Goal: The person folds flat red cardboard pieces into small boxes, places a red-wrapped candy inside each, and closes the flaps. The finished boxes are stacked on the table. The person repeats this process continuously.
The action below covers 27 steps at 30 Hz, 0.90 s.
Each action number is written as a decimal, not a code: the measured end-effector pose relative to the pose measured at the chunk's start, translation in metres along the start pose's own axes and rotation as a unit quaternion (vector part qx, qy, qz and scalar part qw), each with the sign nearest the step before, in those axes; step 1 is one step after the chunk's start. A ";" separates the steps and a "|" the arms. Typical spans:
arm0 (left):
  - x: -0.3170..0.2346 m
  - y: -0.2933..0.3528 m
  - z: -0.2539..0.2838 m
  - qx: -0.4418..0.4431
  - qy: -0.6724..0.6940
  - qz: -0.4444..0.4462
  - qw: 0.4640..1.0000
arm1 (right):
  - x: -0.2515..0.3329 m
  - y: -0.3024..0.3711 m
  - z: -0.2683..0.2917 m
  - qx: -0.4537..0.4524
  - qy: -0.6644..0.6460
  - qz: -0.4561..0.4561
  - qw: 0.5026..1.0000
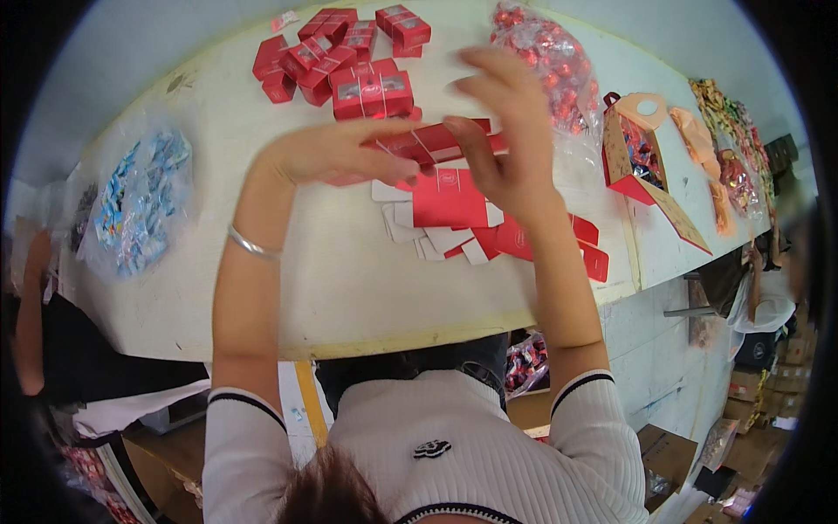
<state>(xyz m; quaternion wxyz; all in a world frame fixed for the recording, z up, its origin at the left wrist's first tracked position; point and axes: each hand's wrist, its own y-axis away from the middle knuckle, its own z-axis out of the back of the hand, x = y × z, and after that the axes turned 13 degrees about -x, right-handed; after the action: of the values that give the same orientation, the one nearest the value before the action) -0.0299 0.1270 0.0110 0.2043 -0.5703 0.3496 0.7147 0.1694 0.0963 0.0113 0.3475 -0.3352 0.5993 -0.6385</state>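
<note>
My left hand (340, 153), with a silver bangle on its wrist, grips the left end of a small red carton (441, 144) above the table. At the carton's right end is my right hand (519, 140), its thumb close to the carton. The fingers of that hand are raised, apart and blurred by motion; I cannot tell whether the thumb touches the carton. Below both hands lies a loose pile of flat red-and-white carton blanks (449, 201). Just beyond them stands a red gift box (373, 92) with clear windows and a white band.
Several made-up red boxes (327, 57) cluster at the far side. A clear bag of red wrapped sweets (554, 70) lies far right, near an open box (642, 153) of sweets. Leftward is a bag of blue packets (144, 205). Another person's arm (33, 306) shows at the left edge.
</note>
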 end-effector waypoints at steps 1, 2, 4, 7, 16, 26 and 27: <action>0.008 -0.002 -0.005 -0.054 -0.044 -0.019 0.997 | 0.002 0.002 0.006 -0.053 0.064 -0.034 0.996; 0.015 -0.004 -0.008 -0.054 0.002 -0.056 0.997 | 0.003 0.005 0.011 -0.062 0.062 -0.066 0.994; 0.025 -0.005 -0.016 -0.053 0.098 -0.124 0.986 | 0.005 0.015 0.018 -0.078 0.057 -0.132 0.986; 0.031 -0.001 -0.025 -0.030 0.154 -0.157 0.975 | 0.014 0.018 0.008 0.008 -0.043 -0.224 0.974; 0.024 -0.007 -0.032 -0.174 0.089 -0.217 0.956 | 0.016 0.020 0.008 -0.023 -0.166 -0.337 0.926; -0.002 0.016 -0.033 -0.260 0.055 -0.182 0.947 | 0.011 0.023 0.012 -0.060 -0.277 -0.508 0.813; 0.004 0.019 -0.023 -0.216 0.107 -0.156 0.958 | 0.016 0.018 0.009 -0.071 -0.291 -0.511 0.805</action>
<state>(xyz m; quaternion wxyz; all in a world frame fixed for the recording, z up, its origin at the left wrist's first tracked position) -0.0289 0.0972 0.0095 0.1467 -0.7213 0.1133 0.6674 0.1691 0.0769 -0.0058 0.1041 -0.7870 0.2553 -0.5519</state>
